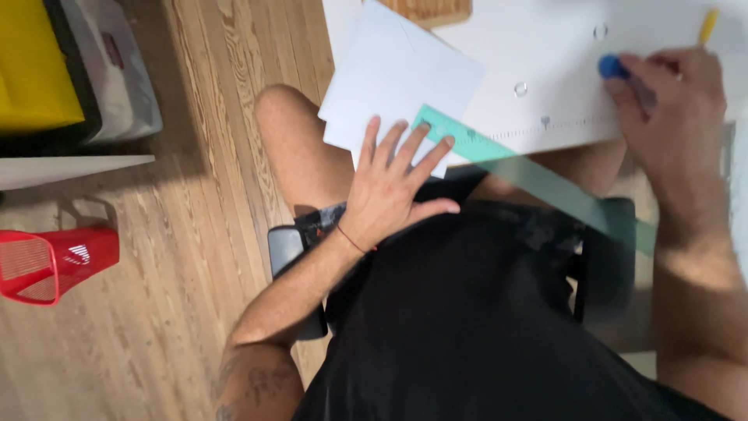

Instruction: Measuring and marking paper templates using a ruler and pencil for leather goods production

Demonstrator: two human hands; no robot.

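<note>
My left hand (pixel 393 183) lies flat with fingers spread, pressing on the corner of white paper sheets (pixel 397 74) and the near end of a translucent green ruler (pixel 538 179). The ruler runs diagonally off the edge of the white table (pixel 545 47) toward the lower right. My right hand (pixel 674 101) rests on the table at the upper right, closed around a blue-capped pen-like object (pixel 614 67). A yellow pencil (pixel 707 25) sticks out beyond that hand.
A wooden board (pixel 432 11) lies at the table's far edge. On the wooden floor to the left stand a red mesh basket (pixel 51 261), a yellow box (pixel 35 66) and a grey container (pixel 117 74). I sit on a dark chair (pixel 288 249).
</note>
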